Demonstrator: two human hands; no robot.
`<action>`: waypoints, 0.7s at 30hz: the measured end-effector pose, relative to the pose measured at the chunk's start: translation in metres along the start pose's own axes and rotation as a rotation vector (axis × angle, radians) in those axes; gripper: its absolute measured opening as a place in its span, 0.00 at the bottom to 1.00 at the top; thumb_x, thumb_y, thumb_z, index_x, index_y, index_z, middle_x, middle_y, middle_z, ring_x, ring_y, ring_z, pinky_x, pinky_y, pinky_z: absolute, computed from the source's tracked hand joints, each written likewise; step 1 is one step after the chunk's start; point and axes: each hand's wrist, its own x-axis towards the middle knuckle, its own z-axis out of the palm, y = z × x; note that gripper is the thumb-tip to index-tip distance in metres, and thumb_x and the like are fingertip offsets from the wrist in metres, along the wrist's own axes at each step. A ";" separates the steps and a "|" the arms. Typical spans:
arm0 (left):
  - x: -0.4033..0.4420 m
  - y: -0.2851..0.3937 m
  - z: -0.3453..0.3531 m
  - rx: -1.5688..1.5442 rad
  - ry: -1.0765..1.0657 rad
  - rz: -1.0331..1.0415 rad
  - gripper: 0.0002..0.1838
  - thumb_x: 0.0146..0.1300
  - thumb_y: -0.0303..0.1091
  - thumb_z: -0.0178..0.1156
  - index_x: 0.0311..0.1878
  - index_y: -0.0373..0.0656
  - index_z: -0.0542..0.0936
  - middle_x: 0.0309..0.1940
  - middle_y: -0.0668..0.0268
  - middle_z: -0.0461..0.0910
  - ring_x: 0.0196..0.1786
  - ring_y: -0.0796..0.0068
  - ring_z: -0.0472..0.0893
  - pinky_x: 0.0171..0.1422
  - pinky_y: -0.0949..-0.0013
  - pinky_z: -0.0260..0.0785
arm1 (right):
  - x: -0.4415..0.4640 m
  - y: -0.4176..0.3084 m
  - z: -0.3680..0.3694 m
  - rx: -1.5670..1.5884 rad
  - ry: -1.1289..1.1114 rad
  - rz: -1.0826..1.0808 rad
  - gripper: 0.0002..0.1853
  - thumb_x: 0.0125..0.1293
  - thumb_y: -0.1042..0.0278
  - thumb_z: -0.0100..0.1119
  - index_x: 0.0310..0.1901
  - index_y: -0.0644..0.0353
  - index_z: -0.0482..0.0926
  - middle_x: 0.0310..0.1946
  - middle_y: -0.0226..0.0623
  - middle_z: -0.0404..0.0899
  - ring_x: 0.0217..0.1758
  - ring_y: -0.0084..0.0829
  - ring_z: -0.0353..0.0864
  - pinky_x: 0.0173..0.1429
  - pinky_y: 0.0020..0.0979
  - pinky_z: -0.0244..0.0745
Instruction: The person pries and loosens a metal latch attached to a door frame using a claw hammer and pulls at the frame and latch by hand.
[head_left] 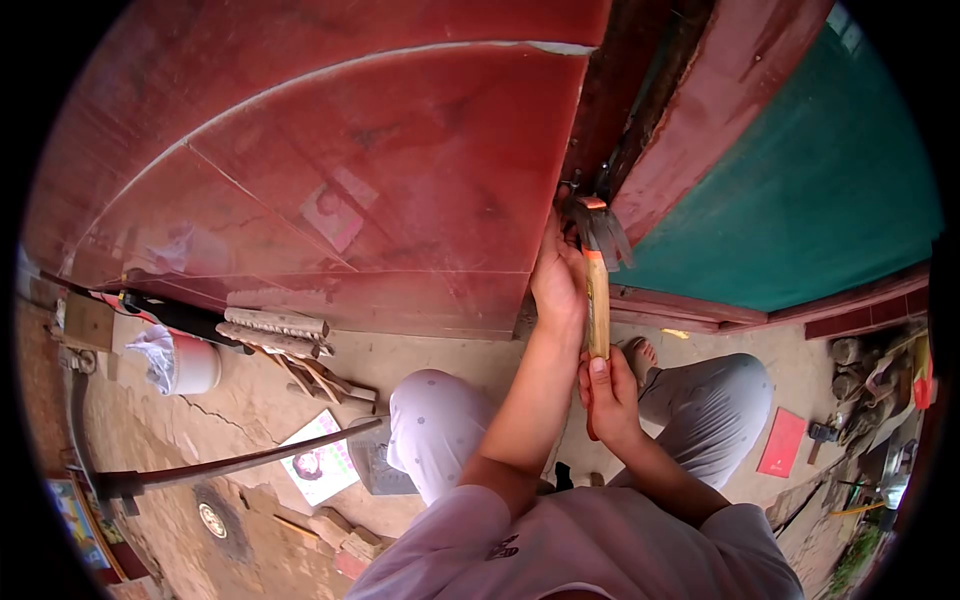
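- Landmark: the hammer, upright in view, head at the foot of the dark recess.
- Right hand: closed around the lower part of the hammer's handle, thumb lying along the wood.
- Left hand: raised just beside the hammer's head, on its left, palm partly visible. The fingers are hidden; finger spread and any held part cannot be determined.
- Adjoining surfaces: red wall to the left of the hammer; frame above and to its right; green panel farther right.
- Done, as judged: the hammer is gripped and brought to the recess. Small metal bits show just above its head; whether these are fixed or loose is unclear.
- Left, as judged: work at the recess appears unfinished, since both hands are engaged there. Contact between the hammer's head and any part cannot be confirmed; the amount outstanding is not shown.
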 end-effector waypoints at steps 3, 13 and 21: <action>0.002 0.001 0.002 0.106 0.066 0.031 0.24 0.71 0.37 0.49 0.67 0.41 0.64 0.66 0.63 0.65 0.66 0.74 0.64 0.71 0.70 0.50 | -0.011 0.001 -0.010 -0.088 -0.033 -0.020 0.14 0.73 0.60 0.48 0.46 0.64 0.70 0.21 0.25 0.67 0.22 0.15 0.63 0.26 0.20 0.60; 0.002 -0.003 -0.001 0.147 0.131 0.055 0.25 0.69 0.39 0.53 0.65 0.37 0.65 0.64 0.59 0.66 0.70 0.75 0.60 0.74 0.69 0.44 | -0.024 0.018 -0.039 -0.343 -0.101 -0.147 0.15 0.73 0.57 0.46 0.44 0.64 0.70 0.25 0.27 0.68 0.23 0.15 0.63 0.27 0.20 0.62; 0.003 -0.003 0.002 0.191 0.174 0.046 0.27 0.67 0.38 0.54 0.66 0.35 0.64 0.65 0.57 0.65 0.70 0.75 0.60 0.74 0.69 0.43 | -0.022 0.018 -0.040 -0.306 -0.087 -0.099 0.13 0.70 0.61 0.51 0.45 0.64 0.72 0.23 0.29 0.71 0.24 0.19 0.69 0.31 0.24 0.67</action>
